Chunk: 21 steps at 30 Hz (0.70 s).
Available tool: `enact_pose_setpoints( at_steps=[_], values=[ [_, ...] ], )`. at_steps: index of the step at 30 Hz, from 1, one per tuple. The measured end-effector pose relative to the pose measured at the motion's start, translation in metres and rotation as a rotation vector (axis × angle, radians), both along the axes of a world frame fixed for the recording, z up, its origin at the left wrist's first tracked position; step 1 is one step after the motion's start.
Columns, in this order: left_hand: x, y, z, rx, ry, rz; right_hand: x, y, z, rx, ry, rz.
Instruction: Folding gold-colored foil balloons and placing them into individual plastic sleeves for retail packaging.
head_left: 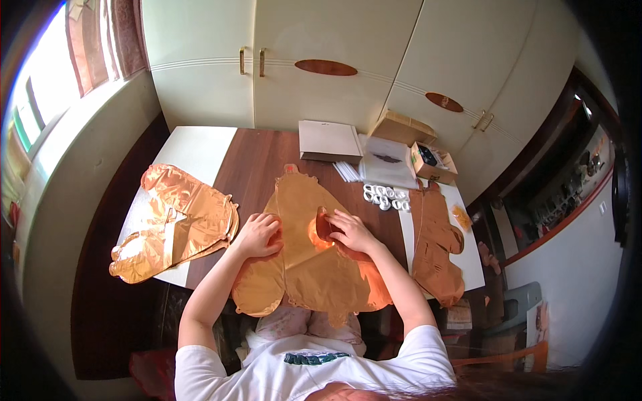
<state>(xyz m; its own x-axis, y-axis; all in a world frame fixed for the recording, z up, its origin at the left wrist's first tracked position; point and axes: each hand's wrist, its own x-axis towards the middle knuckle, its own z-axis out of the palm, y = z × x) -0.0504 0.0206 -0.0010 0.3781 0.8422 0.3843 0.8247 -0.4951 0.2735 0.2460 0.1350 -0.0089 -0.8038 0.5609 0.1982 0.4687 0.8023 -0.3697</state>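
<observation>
A flat, uninflated gold-orange foil balloon (pixel 321 274) lies across the near middle of the table, its lower edge hanging over my lap. My left hand (pixel 259 236) is closed at its left side, with fingers curled against the foil and their tips partly hidden. On the right, my right hand (pixel 351 231) has its thumb and fingers on a raised, shiny fold of the same balloon. A narrow tab (pixel 290 169) sticks out at the balloon's far end.
Stacked foil balloons (pixel 194 220) lie at the left, and darker folded foil (pixel 436 247) at the right. White ribbon-like rolls (pixel 386 196), white strips (pixel 347 172), a white box (pixel 328 140) and an open carton (pixel 433 164) sit at the back. Cabinets (pixel 321 93) rise behind the table.
</observation>
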Motion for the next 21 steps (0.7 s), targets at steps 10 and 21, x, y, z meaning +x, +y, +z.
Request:
enact_pose_setpoints(
  at_steps=[10, 21],
  values=[
    [0.000, -0.001, 0.003, -0.053, 0.007, -0.007, -0.007, 0.002, -0.001, -0.002, -0.004, 0.069],
    [0.003, -0.001, 0.008, -0.088, 0.027, 0.022, -0.005, 0.011, -0.010, 0.026, 0.048, 0.016]
  ],
)
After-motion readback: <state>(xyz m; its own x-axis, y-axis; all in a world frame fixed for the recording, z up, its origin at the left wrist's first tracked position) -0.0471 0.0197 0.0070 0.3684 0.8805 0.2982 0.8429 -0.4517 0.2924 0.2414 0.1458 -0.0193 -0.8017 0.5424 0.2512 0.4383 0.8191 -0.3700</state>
